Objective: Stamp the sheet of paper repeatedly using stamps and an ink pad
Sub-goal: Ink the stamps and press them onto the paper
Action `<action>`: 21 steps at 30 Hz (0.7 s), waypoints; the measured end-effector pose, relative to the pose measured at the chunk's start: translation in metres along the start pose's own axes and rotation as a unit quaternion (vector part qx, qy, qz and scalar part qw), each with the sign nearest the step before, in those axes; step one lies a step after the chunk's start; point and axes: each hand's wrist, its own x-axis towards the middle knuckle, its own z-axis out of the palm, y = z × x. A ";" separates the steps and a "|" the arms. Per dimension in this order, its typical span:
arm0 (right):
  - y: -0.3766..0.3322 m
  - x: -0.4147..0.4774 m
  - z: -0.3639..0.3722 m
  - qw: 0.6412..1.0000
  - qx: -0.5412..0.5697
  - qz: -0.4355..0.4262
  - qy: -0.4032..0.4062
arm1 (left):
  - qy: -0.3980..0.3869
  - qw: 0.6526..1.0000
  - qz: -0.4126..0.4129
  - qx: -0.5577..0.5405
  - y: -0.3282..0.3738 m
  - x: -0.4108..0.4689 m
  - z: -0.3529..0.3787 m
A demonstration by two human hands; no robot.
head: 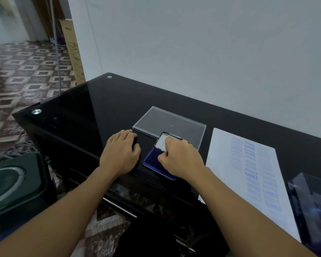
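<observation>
On the black glass-topped desk [100, 101], near the middle of the view, lies an open ink pad [151, 161] with a deep blue inking surface. Its hinged lid [160, 140] is raised at the pad's 12 o'clock edge, showing a pale inner face.

The right hand [181, 158] is over the pad and covers most of its 3 o'clock half. Its fingers are curled, with the thumb tip low over the blue surface and the index finger reaching toward the lid. Whatever it may be pinching is hidden under the hand, so I cannot tell its grip.

The left hand [120, 154] lies at 9 o'clock of the pad, just beside it, palm down on the glass. Its fingers and thumb curl round a small black object [136, 143], of which only a sliver shows.

At 12 o'clock of the pad, touching or just behind the raised lid, a clear plastic cover [167, 121] lies flat.

The sheet of paper [222, 158] lies at 3 o'clock of the pad, near it but apart, with its long side running toward 5 o'clock. Columns of blue stamped words fill it, mostly faint. "FRAGILE" and "SAMPLE" are readable.

A clear plastic box [311, 206] overlaps the sheet's 4 o'clock edge.

2 metal studs [36, 111] sit in the glass at the desk's 9 and 11 o'clock corners. A pale wall [193, 43] stands behind the desk, patterned floor tiles [17, 75] spread at 10 o'clock, and a tall cardboard box [72, 52] leans by the wall's corner.
</observation>
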 end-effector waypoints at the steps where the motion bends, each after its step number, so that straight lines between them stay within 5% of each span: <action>1: -0.001 -0.001 0.001 1.000 0.003 0.002 0.004 | 0.000 1.000 0.000 0.001 0.000 0.000 0.000; 21: -0.006 -0.004 0.004 0.998 0.058 0.038 -0.013 | 0.010 1.000 -0.009 0.012 0.004 -0.001 0.002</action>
